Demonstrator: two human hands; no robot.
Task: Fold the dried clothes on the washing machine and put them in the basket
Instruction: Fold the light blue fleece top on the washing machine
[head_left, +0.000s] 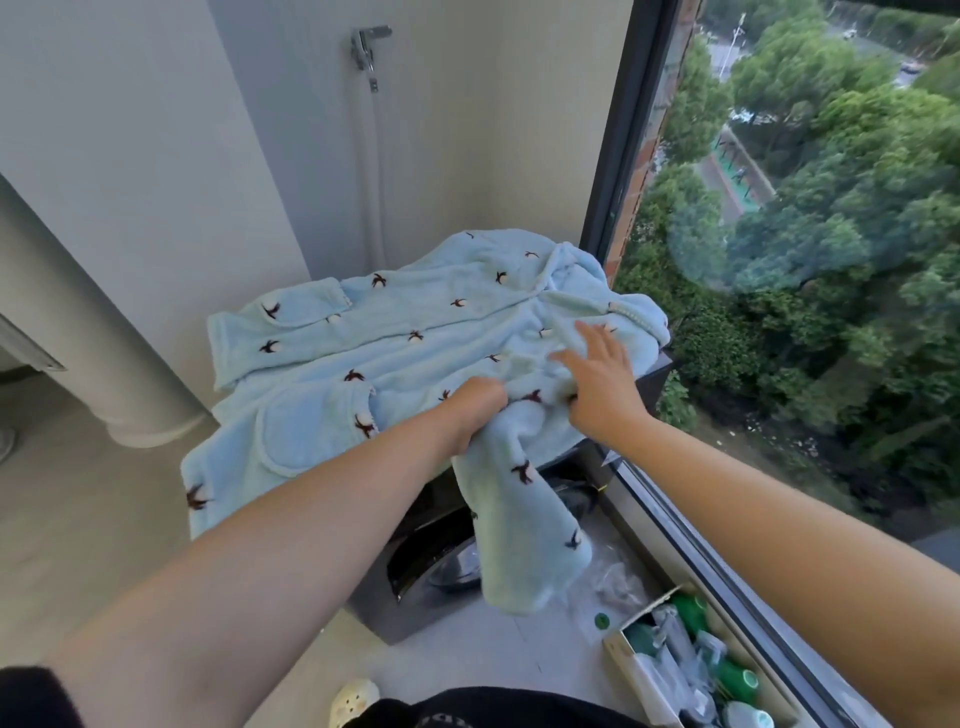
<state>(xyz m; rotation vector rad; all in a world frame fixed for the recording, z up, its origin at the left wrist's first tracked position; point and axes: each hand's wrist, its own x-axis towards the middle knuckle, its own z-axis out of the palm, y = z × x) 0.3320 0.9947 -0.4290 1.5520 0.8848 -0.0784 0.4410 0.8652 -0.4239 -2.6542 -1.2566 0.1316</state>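
- Fleece, pale blue with small dark motifs: the garment (415, 338) looks thick, soft and light, floppy with no stiffness, so it should bunch rather than slip. Seams, cuffs and shoulders look like the best places to take hold.
- Nearest, at lower centre of the frame, one sleeve (524, 519) hangs down over the front of the washing machine (379, 608).
- At the sleeve's top the left hand (478, 410) has its fingers curled into a bunch of cloth. Just beside it the right hand (597, 379) lies flat, fingers spread, pressing the fabric.
- Farther back the garment lies spread over the machine top. Its long axis runs left to right, with pockets and hem at left and the collar (561, 270) at upper right by the window (779, 260).
- No basket shows.
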